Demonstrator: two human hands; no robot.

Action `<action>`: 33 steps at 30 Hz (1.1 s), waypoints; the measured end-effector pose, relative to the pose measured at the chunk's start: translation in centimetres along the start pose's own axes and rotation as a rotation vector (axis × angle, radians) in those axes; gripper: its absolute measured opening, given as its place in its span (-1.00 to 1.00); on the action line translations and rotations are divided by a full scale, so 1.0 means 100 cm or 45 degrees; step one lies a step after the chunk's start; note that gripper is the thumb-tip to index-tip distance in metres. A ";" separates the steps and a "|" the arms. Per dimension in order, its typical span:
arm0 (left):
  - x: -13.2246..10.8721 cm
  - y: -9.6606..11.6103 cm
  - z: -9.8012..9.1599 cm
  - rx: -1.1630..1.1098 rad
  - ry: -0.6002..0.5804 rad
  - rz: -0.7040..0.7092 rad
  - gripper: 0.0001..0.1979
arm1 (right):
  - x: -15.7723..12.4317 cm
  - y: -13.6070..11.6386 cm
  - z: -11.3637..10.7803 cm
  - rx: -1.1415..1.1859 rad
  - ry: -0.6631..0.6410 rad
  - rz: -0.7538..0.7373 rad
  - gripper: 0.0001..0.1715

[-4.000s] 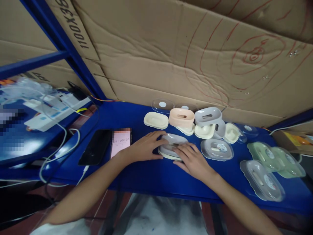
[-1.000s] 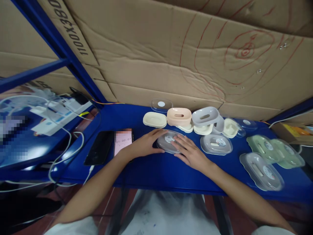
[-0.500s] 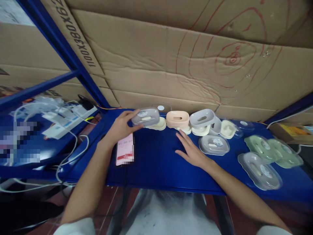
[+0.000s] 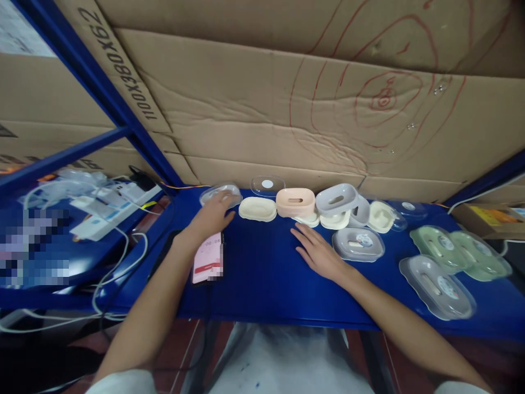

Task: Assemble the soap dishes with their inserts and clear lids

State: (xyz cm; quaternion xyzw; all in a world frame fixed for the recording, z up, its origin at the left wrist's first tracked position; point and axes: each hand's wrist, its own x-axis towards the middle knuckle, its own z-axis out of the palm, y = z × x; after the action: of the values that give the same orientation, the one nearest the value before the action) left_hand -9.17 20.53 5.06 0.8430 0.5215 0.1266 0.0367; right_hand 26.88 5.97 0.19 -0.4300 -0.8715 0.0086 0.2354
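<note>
My left hand [image 4: 212,216] lies at the near edge of a grey oval box with a clear lid [image 4: 208,195], which stands at the back left of the table. Its fingers reach over the lid and the thumb is spread apart, so the hand is open. Just right of it lies a cream oval base [image 4: 257,209]. My right hand [image 4: 320,253] hovers low over the blue table [image 4: 262,279], fingers spread and holding nothing. Close to its fingertips are a peach oval shell with a slot [image 4: 295,209] and a cream piece [image 4: 310,221] partly under that shell.
A grey slotted shell [image 4: 337,198] leans among cream pieces. Lidded boxes, one grey [image 4: 358,253], one larger grey [image 4: 437,295] and two green [image 4: 438,251], lie to the right. A clear lid [image 4: 267,186] lies at the back. A phone [image 4: 206,260] sits beside my left forearm.
My left hand has carried the grey lidded box leftward and set it down, and its grip has loosened. The cream base is now uncovered. My right hand has barely moved.
</note>
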 end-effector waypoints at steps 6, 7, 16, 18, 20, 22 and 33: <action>0.007 0.038 0.005 -0.038 -0.323 0.326 -0.62 | 0.056 0.019 -0.024 -0.334 0.074 0.119 -0.42; 0.006 0.042 0.004 -0.047 -0.353 0.352 -0.68 | 0.067 0.025 -0.028 -0.367 0.060 0.168 -0.45; -0.019 0.085 -0.001 -0.267 -0.562 0.624 -0.86 | 0.076 0.018 -0.056 -0.446 0.106 0.220 -0.62; -0.023 0.086 -0.005 -0.248 -0.504 0.596 -0.79 | 0.055 -0.003 -0.053 -0.490 0.143 0.082 -0.62; -0.026 0.080 -0.010 -0.194 -0.414 0.489 -0.72 | 0.035 -0.021 -0.045 -0.521 0.170 -0.078 -0.64; -0.028 0.071 -0.013 -0.206 -0.389 0.340 -0.60 | 0.023 -0.033 -0.033 -0.513 0.162 -0.176 -0.66; -0.031 0.069 0.020 -0.559 -0.496 0.400 0.22 | 0.021 -0.037 -0.001 -0.233 -0.024 -0.124 -0.60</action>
State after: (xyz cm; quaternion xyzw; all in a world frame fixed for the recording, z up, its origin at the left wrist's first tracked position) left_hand -4.01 14.85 3.93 0.8934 0.3285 0.0765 0.2966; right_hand 23.03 5.19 1.99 -0.4068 -0.8907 -0.0787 0.1872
